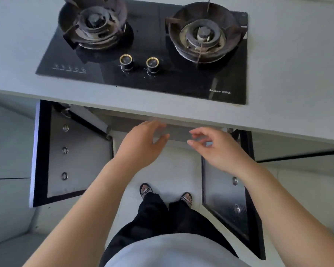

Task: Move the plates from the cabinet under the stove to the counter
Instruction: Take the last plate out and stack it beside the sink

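- Left hand (pixel 143 143) released, fingers loosely spread, gripping nothing, held out just below the front edge of the surface (pixel 287 78).
- Right hand (pixel 216 149) near it at 3 o'clock, likewise released and empty, thumb and fingers slightly curved, not touching the left.
- At 12 o'clock of the fingertips, the grey top rail of the open cabinet (pixel 177 134); interior hidden under the overhang of the surface.
- Plates out of sight; whereabouts impossible to tell.
- Left door (pixel 75 157) swung wide at 9 o'clock of the left hand, three round metal fittings down its inner face.
- Right door (pixel 226 199) swung open at 5 o'clock of the right hand, dark-framed.
- Black glass gas hob (pixel 181 81) set into the surface at 12 o'clock, two burners with blackened pan supports, two brass-ringed knobs (pixel 126 63) near its front edge.
- Pale floor (pixel 172 170) beneath the hands; sandalled feet (pixel 146 190) at 6 o'clock, black trousers above them.
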{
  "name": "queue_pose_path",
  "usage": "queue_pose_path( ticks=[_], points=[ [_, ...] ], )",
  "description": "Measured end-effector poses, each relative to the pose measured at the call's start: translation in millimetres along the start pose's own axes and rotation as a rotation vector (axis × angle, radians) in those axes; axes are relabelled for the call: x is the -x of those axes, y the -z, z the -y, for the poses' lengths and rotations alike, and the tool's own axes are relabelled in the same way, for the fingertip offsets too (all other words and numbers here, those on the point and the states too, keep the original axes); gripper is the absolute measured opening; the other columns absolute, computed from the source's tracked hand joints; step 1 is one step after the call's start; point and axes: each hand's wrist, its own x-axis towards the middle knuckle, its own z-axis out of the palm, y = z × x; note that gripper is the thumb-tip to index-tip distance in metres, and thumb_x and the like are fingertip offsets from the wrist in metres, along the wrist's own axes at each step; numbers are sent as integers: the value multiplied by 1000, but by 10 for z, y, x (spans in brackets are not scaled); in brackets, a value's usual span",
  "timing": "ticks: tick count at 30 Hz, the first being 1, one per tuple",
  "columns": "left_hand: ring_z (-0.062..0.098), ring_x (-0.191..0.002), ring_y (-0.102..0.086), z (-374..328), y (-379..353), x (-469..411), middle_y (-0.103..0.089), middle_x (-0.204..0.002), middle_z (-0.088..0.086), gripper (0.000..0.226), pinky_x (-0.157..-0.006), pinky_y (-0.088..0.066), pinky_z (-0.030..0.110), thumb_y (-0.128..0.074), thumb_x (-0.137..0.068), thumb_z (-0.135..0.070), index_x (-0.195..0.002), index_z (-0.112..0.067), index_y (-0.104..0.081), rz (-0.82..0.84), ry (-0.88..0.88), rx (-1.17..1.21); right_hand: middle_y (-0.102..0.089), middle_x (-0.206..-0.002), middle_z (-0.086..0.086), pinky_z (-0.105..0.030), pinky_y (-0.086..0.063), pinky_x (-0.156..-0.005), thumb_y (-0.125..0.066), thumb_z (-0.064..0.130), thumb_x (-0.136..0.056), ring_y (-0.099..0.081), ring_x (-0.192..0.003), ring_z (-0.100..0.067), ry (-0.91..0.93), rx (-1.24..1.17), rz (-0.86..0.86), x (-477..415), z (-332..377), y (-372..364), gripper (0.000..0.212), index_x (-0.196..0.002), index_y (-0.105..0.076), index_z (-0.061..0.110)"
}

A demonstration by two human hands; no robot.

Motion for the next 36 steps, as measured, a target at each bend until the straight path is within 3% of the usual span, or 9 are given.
queue_pose_path(
  ticks=[10, 15, 18, 28, 36],
  points=[
    [14, -116, -53, 856, -569, -338, -54, -132, -4, 39, -84, -36, 20, -48, -94, -35, -130, -23, -51, 21, 54, -47, -59, -114, 10, -24, -41, -83, -58, 40, -88, -57, -101, -8, 26, 63, 51, -656, -400, -740, 34, -119, -57, 27],
    [20, -115, -54, 1296, -1085, -787, -54, -130, 0, 41, -90, -48, 34, -49, -93, -34, -130, -18, -51, 0, 1, -112, -57, -119, 11, -21, -37, -83, -55, 41, -89, -55, -105, -7, 19, 83, 17, -1157, -843, -1162, 36, -122, -54, 27],
    [25, -111, -54, 1529, -1459, -1128, -55, -124, 3, 38, -84, -51, 40, -51, -91, -30, -126, -15, -54, -2, -77, -167, -56, -124, 9, -23, -38, -84, -54, 41, -90, -53, -108, -9, 23, 97, -15, -1507, -1153, -1394, 39, -125, -53, 25],
    [25, -121, -48, 2157, -2561, -2325, -49, -137, -2, 43, -89, -47, 38, -52, -91, -34, -132, -22, -49, -69, -268, -339, -56, -124, -3, -28, -40, -90, -57, 35, -89, -54, -110, -19, 71, 228, -284, -2613, -2349, -1931, 37, -121, -57, 15],
    [22, -131, -40, 2437, -3231, -2995, -43, -144, -2, 51, -98, -41, 36, -58, -87, -38, -135, -22, -46, -120, -339, -363, -53, -126, -2, -33, -43, -93, -55, 34, -91, -50, -116, -21, 106, 328, -417, -3066, -3113, -2145, 36, -121, -57, 16]
  ],
)
